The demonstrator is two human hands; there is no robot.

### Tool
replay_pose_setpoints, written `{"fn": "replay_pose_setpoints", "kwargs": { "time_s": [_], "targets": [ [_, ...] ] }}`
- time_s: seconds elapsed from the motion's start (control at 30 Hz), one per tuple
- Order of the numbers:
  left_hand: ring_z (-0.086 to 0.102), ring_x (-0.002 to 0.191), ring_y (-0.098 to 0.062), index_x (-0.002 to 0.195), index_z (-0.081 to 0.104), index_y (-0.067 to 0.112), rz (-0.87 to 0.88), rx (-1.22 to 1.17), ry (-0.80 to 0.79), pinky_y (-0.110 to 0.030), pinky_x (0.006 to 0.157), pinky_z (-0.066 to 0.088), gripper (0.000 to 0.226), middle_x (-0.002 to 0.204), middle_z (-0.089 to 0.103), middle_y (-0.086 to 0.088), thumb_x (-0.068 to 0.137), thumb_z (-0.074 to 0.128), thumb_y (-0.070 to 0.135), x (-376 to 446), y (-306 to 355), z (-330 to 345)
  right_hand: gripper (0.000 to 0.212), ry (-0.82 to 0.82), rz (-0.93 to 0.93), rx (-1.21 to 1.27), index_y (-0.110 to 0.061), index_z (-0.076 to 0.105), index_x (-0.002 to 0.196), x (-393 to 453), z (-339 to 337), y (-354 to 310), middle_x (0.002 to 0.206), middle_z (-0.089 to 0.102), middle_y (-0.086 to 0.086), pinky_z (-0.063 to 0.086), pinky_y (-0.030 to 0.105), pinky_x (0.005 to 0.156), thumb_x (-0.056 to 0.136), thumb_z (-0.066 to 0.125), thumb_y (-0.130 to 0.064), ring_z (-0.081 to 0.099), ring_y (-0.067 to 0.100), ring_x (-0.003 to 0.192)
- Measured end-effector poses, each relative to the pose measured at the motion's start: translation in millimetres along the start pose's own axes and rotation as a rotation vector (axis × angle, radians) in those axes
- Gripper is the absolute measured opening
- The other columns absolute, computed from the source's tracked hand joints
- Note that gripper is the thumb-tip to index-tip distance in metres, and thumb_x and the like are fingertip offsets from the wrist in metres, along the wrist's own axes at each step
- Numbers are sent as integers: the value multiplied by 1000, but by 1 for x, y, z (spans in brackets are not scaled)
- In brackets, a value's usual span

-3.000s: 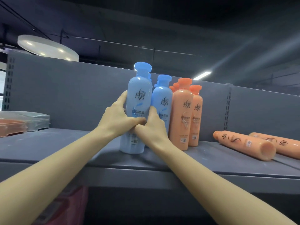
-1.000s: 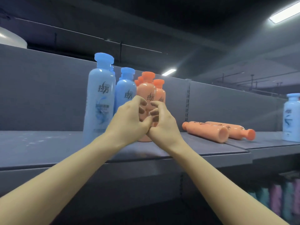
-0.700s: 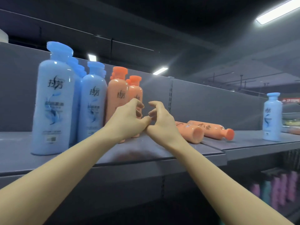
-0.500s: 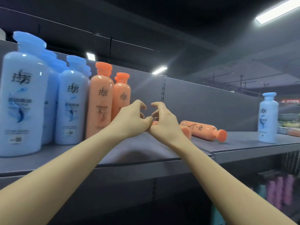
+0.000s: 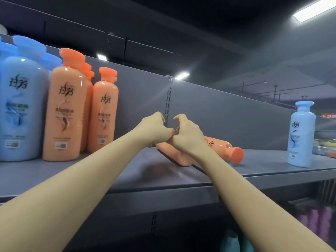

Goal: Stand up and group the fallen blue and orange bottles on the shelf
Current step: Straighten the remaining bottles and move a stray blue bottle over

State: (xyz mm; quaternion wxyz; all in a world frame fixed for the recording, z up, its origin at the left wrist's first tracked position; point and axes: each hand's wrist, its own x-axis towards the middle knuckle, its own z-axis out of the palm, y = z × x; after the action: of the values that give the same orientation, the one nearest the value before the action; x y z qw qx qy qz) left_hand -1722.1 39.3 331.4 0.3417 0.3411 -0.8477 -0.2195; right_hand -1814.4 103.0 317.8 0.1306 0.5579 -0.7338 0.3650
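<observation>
Two orange bottles lie fallen on the grey shelf (image 5: 118,171): the near fallen bottle (image 5: 172,155) shows its base toward me, and the far fallen bottle (image 5: 222,147) points its cap right. My left hand (image 5: 154,129) is curled into a fist and holds nothing. My right hand (image 5: 188,135) is loosely curled with its fingers apart, also holding nothing. The hands touch at the thumbs just above and in front of the fallen bottles, hiding their middles. At the left stand upright orange bottles (image 5: 63,113) beside upright blue bottles (image 5: 20,110). A lone blue bottle (image 5: 300,135) stands at the right.
The grey back panel (image 5: 227,113) closes off the shelf behind. Bare shelf lies between the upright group and the fallen bottles. Below, on a lower level, are pink and purple bottles (image 5: 318,220) and a teal bottle (image 5: 231,240).
Both hands left the upright blue bottle and moved right along the shelf, held together. The view followed, so the upright group now sits at the left and the fallen orange bottles lie under the hands.
</observation>
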Motion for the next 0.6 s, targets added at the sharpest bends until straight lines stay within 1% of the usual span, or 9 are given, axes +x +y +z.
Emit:
{"fn": "replay_pose_setpoints", "kwargs": {
  "time_s": [0.07,0.13,0.2,0.23,0.27,0.33,0.43,0.5,0.6],
  "targets": [
    [48,74,-17,125,40,15,-30,4,-4,-26,58,44,41,103,51,-5,89,51,32,8,1,3,50,-54,54,-27,-14,40,128,10,-2,4,115,54,7,44,37,87,84,57,-29,52,28,108],
    [46,69,-15,125,41,13,-45,6,16,-25,54,42,41,99,50,-5,89,50,31,13,-1,7,39,-127,116,-63,-13,45,115,19,-3,6,102,51,4,47,38,85,83,58,-32,52,26,100],
    [43,62,-11,125,41,11,-44,49,42,-24,54,38,42,100,50,-5,89,50,30,16,-7,11,23,-190,160,-113,-13,45,87,28,-1,8,83,47,1,44,32,67,80,60,-29,51,21,80],
    [44,61,-11,125,42,11,-40,87,45,-25,55,38,42,101,53,-5,89,51,31,17,-11,12,25,-209,174,-132,-14,41,75,31,0,8,73,43,0,37,29,57,78,61,-28,46,20,70],
    [46,62,-11,124,42,11,-35,123,43,-25,57,39,43,104,55,-6,88,52,31,18,-14,12,30,-220,184,-146,-15,36,68,34,0,9,67,40,-1,31,27,52,77,62,-27,43,20,66],
    [53,72,-15,125,41,12,-33,164,39,-27,65,43,45,112,57,-5,87,54,32,18,-18,10,30,-222,206,-172,-16,35,65,37,1,12,65,41,-1,30,27,51,77,61,-26,45,23,71],
    [57,99,-25,125,42,12,-37,211,50,-33,83,47,45,118,57,-6,87,53,32,19,-22,9,22,-280,230,-203,-16,43,67,36,3,17,66,49,0,38,26,58,78,57,-28,51,21,67],
    [56,104,-24,126,42,13,-32,230,42,-32,84,46,46,119,56,-5,86,54,32,19,-23,10,23,-346,234,-207,-17,44,68,36,3,19,69,52,-2,41,28,65,81,55,-33,53,18,67],
    [55,102,-22,131,40,15,-16,252,26,-28,79,42,50,120,57,-4,87,54,32,20,-24,12,25,-445,250,-203,-15,47,78,35,-2,17,81,53,2,39,28,67,86,55,-37,52,24,82]
  ]
}}
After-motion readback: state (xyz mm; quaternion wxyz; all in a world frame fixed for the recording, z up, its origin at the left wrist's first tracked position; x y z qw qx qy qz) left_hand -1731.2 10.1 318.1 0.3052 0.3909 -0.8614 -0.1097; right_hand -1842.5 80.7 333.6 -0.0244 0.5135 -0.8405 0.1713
